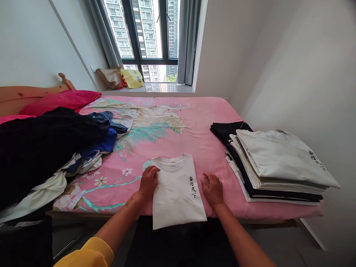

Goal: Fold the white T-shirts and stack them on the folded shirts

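A white T-shirt, folded into a neat rectangle, lies face up at the bed's front edge, its collar toward the window. Dark vertical characters run down its right side, and its lower end hangs slightly past the mattress. At the shirt's left edge rests my left hand, fingers loosely bent and touching the fabric near the collar. My right hand lies on the bedding just beside the right edge, its fingers loosely curled and apart, holding nothing.
To the right is a stack of folded clothes, white and black. A heap of unfolded clothes covers the left side, near a red pillow. Bags, including a yellow bag, sit on the windowsill. The pink bedspread spans between.
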Demonstrator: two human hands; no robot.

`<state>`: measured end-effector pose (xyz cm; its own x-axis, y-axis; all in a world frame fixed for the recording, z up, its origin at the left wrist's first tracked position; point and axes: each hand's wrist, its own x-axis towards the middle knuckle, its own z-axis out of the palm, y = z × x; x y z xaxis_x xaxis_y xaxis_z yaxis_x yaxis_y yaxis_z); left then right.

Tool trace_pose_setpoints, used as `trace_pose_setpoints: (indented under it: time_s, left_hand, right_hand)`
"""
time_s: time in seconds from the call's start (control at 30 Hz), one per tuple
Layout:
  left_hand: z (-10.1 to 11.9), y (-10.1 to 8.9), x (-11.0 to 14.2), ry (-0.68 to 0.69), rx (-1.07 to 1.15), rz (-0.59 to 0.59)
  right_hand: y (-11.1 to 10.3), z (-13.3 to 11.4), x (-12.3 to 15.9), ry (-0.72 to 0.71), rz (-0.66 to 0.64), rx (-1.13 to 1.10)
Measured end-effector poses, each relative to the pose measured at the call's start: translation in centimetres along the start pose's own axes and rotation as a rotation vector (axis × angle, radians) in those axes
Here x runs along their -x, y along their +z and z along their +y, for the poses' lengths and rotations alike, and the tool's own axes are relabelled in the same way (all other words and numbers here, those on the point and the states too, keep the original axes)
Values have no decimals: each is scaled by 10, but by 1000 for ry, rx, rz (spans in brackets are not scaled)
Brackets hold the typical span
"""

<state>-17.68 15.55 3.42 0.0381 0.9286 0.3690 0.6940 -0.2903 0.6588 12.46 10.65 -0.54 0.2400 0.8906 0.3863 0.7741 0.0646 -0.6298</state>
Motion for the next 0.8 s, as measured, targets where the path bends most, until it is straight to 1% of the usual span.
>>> trace_pose_setpoints:
  time_s: [0.07, 0.1, 0.17, 0.23, 0.3, 0.37, 0.4, 0.5, 0.6, 0.7, 0.8]
  left_hand:
    - [-3, 1, 13, 136, -94, -41]
    - [-4, 3, 15, 167, -135, -58]
    - [-5, 7, 14, 201, -219, -119]
    - [-5, 12, 8, 168, -315, -207]
    - [-6, 16, 0, 52, -401, -290]
    - [-9, 20, -6, -67, -459, -335]
    - [-11, 21, -8, -101, -477, -342]
    - [-16, 23, -8, -107, -502, -325]
    - [-18, 20, -9, -99, -484, -311]
    - [-12, 16, -11, -140, -428, -324]
    - [4, 17, -3, -252, -385, -271]
  right_hand:
    - [0, -19, -2, 40, 18, -82]
    - [2, -32, -2, 16, 3, -110]
    - [10, -61, -2, -106, -98, -99]
    - [24, -85, -5, -194, -255, 2]
    - [40, -94, -13, -161, -409, 137]
    - [54, -88, -28, -71, -514, 244]
    - [59, -80, -37, -32, -538, 278]
    - [68, -55, -61, 10, -548, 323]
    - [69, -42, -74, 7, -554, 328]
    - [62, -47, -72, 34, -564, 307]
    - [50, -60, -49, 70, -536, 280]
